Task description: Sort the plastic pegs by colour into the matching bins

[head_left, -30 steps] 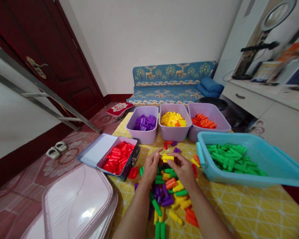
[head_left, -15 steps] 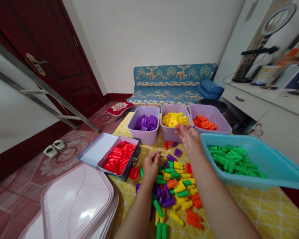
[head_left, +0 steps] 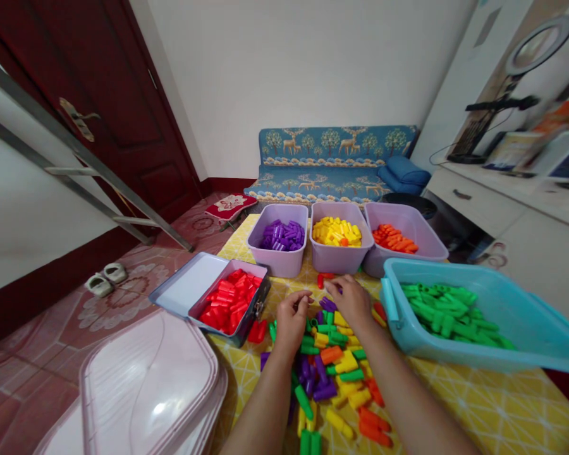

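Observation:
Over the far end of a mixed pile of plastic building pieces, my right hand reaches down with its fingers apart, by a purple piece partly hidden under them. My left hand hovers at the pile's left side, fingers loosely curled with a gap to the thumb, and nothing shows in it. Red, green, yellow, purple and orange pieces make up the pile. Beyond stand three lilac bins: one with purple pieces, one with yellow pieces and a single orange piece on top, one with orange pieces.
On the left sits an open hinged box of red pieces. To the right is a turquoise tub with green pieces. Stacked pale lids lie at the table's left edge. A patterned sofa stands behind.
My right hand has drawn back from the yellow pieces' bin to the pile. The orange spot at its fingertips now shows as a piece lying in that bin. My left hand has hardly moved.

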`<state>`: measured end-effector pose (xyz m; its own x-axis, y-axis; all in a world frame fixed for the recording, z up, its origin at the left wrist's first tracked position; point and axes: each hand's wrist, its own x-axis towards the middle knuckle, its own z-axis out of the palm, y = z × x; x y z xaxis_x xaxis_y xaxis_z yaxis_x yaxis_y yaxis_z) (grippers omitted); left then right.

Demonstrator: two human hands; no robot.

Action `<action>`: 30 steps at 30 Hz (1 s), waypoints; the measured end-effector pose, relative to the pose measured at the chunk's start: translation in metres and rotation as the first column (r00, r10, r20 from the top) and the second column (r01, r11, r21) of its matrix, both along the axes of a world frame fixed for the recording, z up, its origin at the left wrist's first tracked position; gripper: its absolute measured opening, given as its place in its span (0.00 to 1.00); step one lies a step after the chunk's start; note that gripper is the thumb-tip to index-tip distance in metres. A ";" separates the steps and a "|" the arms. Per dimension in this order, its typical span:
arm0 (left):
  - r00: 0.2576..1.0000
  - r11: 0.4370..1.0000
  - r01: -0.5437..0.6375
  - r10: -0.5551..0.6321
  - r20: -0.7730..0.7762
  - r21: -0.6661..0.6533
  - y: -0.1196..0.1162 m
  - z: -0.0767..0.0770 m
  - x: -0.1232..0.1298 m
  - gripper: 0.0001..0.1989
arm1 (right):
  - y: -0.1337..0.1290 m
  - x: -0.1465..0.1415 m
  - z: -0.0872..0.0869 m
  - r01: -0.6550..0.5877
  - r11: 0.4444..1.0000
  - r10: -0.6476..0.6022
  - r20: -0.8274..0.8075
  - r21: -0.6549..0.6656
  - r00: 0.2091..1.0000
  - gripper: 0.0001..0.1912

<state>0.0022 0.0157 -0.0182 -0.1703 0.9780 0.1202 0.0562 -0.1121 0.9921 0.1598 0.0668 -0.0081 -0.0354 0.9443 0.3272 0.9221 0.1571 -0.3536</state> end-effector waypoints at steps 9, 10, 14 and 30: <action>0.999 1.000 -0.009 0.009 0.044 -0.011 0.001 0.002 0.000 0.11 | 0.013 -0.013 0.005 -0.157 0.987 0.155 0.049 0.024 0.987 0.14; 0.999 1.000 -0.012 0.012 0.037 -0.008 0.001 0.002 0.000 0.11 | 0.012 -0.013 0.005 -0.165 0.986 0.165 0.044 0.007 0.985 0.14; 1.000 1.000 -0.010 0.010 0.029 0.003 0.001 0.001 0.000 0.11 | 0.009 -0.013 0.007 -0.124 0.992 0.125 -0.043 0.028 0.991 0.17; 0.990 0.985 -0.083 0.099 -0.103 0.149 0.002 -0.002 -0.002 0.10 | -0.049 0.010 0.002 -0.011 0.989 0.054 -0.288 0.149 0.956 0.19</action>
